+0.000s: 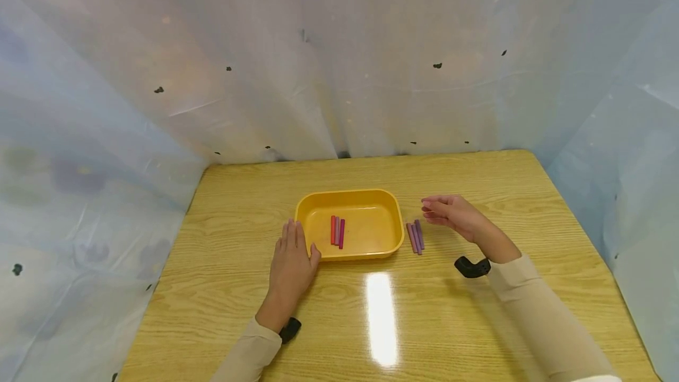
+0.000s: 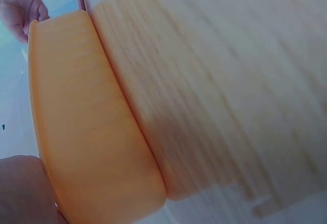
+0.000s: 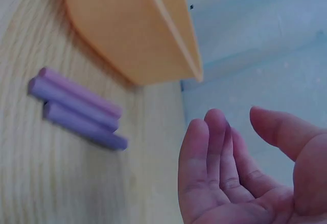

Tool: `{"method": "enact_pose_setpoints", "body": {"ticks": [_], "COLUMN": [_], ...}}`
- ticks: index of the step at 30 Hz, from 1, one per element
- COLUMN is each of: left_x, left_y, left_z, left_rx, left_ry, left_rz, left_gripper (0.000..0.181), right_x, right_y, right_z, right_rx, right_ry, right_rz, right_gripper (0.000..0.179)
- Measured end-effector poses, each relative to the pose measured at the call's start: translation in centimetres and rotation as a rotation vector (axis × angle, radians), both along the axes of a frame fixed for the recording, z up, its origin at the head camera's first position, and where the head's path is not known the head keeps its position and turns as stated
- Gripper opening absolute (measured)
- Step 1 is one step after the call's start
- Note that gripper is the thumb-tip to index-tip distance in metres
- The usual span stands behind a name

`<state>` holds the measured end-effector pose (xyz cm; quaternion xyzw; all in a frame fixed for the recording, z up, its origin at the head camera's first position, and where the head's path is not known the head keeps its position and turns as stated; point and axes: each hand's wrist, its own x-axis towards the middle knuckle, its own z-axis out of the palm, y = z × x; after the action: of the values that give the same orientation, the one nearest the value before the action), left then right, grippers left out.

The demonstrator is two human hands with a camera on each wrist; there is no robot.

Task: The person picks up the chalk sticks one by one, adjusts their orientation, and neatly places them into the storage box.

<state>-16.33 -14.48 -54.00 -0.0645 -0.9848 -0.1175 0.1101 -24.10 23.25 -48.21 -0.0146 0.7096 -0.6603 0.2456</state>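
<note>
A yellow tray (image 1: 313, 204) sits mid-table with three red and pink sticks (image 1: 337, 231) lying in it. My left hand (image 1: 290, 259) rests flat on the table, its fingers against the tray's front left corner. In the left wrist view the tray's outer wall (image 2: 92, 132) fills the frame. Three purple sticks (image 1: 415, 236) lie side by side on the table just right of the tray. My right hand (image 1: 451, 213) hovers above and to the right of them, fingers relaxed and holding nothing. The right wrist view has the purple sticks (image 3: 76, 106) and the empty palm (image 3: 240, 178).
The wooden table (image 1: 477, 311) is enclosed by pale blue plastic sheeting (image 1: 159, 75) on three sides. A bright glare patch (image 1: 382, 317) lies on the tabletop near the front. Black wrist mounts (image 1: 472, 266) show by both sleeves.
</note>
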Motion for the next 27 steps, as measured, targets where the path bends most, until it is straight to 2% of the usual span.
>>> {"method": "enact_pose_setpoints", "body": {"ticks": [9, 13, 21, 27], "left_x": [0.1, 0.1, 0.1, 0.1], "left_y": [0.0, 0.0, 0.0, 0.0], "left_z": [0.0, 0.1, 0.2, 0.1], "left_rx": [0.008, 0.018, 0.025, 0.029], "left_ry": [-0.017, -0.018, -0.038, -0.038], "left_rz": [0.007, 0.005, -0.003, 0.001], "left_gripper": [0.064, 0.065, 0.064, 0.066], "right_x": [-0.3, -0.2, 0.1, 0.1], "right_y": [0.7, 0.6, 0.0, -0.7], "right_z": [-2.5, -3.3, -4.1, -4.6], "right_rx": [0.075, 0.114, 0.231, 0.278], "right_ry": [-0.041, -0.029, 0.036, 0.069], "right_rz": [-0.051, -0.055, -0.013, 0.015], "right_gripper": [0.049, 0.047, 0.046, 0.043]}}
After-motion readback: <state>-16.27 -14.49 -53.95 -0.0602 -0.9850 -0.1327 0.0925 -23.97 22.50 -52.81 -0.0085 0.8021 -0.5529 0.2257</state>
